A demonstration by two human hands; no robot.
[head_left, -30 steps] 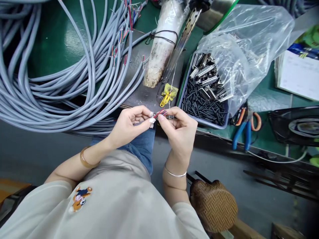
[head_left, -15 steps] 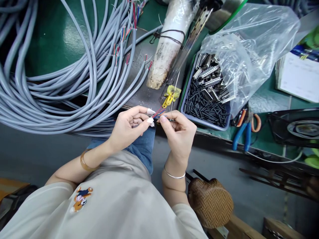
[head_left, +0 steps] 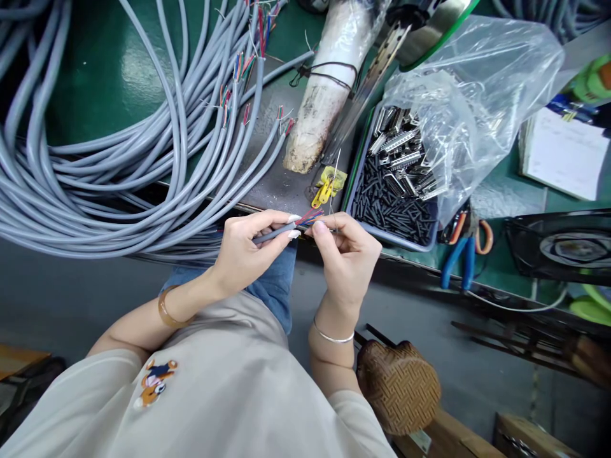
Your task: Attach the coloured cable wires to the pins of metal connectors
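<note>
Between thumb and fingers, my left hand (head_left: pixel 252 245) pinches a grey cable (head_left: pixel 273 235) close to its stripped end. Thin coloured wires (head_left: pixel 309 218), red, blue and others, fan out of the sheath toward the right. My right hand (head_left: pixel 344 251) is closed at the tips of these wires, thumb against forefinger; its fingertips partly hide what they grip. Just beyond the wires, yellow-handled snips (head_left: pixel 324 191) lie by a yellow pad at the bench edge. A thin pale strand (head_left: pixel 335 175) rises above my right fingers.
Many grey cables (head_left: pixel 157 159) with stripped ends cover the left of the bench. A blue bin (head_left: pixel 382 236) holds black sleeves and metal connectors, partly under a plastic bag (head_left: pixel 496 95). Pliers (head_left: pixel 463 251) lie right of it. A wrapped white tube (head_left: pixel 319 108) points toward me. A stool (head_left: pixel 403 388) stands below.
My left hand has opened its grip slightly and shows the cable's grey sheath more. The right hand has shifted a little right and down. The view has moved slightly.
</note>
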